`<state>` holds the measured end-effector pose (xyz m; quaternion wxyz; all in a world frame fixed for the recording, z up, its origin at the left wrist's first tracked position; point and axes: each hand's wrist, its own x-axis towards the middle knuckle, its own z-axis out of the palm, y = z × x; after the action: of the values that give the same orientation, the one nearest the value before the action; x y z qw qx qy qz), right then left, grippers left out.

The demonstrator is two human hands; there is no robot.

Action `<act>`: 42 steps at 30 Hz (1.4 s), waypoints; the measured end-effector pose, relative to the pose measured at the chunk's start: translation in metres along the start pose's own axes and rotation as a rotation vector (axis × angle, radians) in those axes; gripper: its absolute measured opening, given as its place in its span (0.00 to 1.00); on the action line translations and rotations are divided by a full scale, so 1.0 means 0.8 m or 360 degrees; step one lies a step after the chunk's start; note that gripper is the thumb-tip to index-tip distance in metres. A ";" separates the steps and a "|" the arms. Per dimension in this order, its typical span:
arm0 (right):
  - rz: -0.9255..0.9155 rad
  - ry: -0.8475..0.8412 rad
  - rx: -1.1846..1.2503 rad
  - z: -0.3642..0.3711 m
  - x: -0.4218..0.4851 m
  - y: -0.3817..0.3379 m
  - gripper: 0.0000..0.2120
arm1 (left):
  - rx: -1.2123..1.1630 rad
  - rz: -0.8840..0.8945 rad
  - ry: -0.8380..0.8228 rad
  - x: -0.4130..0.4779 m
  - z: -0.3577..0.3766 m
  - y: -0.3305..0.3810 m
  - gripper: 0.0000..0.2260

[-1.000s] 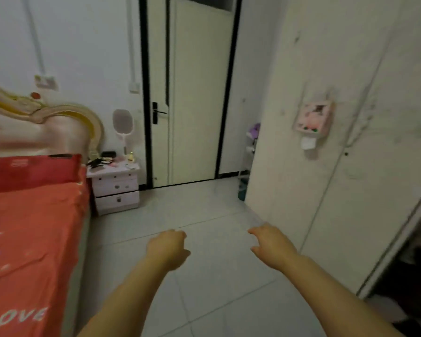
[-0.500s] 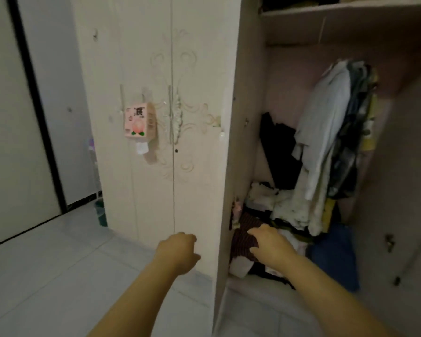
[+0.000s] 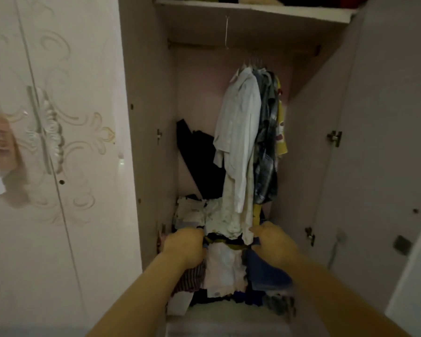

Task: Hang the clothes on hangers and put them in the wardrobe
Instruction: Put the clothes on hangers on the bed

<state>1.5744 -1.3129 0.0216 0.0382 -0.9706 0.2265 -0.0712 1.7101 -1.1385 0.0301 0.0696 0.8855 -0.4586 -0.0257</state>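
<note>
Both arms reached into the open wardrobe (image 3: 314, 122) at the centre of the frame. The left hand (image 3: 184, 246) and right hand (image 3: 274, 242) were sunk in the pile of clothes (image 3: 223, 266) heaped at its bottom; whether their fingers were closed on cloth I could not tell. Just above the right hand hung a white shirt (image 3: 238, 132) on a hanger, with darker garments (image 3: 267, 142) beside it, under the rail (image 3: 204, 46). A shut door (image 3: 58, 117) with scrollwork filled the left.
</note>
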 end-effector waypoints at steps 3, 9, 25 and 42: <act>0.0041 0.0032 -0.0046 -0.007 0.037 0.024 0.16 | -0.0037 0.0077 0.0000 0.058 -0.009 0.006 0.15; 0.0063 0.0107 -0.0107 -0.020 0.131 0.077 0.14 | -0.0125 0.0197 0.0145 0.181 -0.019 0.025 0.16; -0.0238 0.0718 -0.0198 -0.142 0.433 0.185 0.24 | -0.0274 0.0005 0.0870 0.476 -0.122 0.025 0.21; -0.0249 0.1393 -0.0623 -0.317 0.757 0.182 0.25 | -0.0668 0.0409 0.1438 0.802 -0.243 -0.029 0.26</act>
<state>2.0093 -1.7232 0.3300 -0.2493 -0.8526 0.1567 -0.4316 2.1209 -1.6293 0.2305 0.4395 0.7118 -0.4729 0.2767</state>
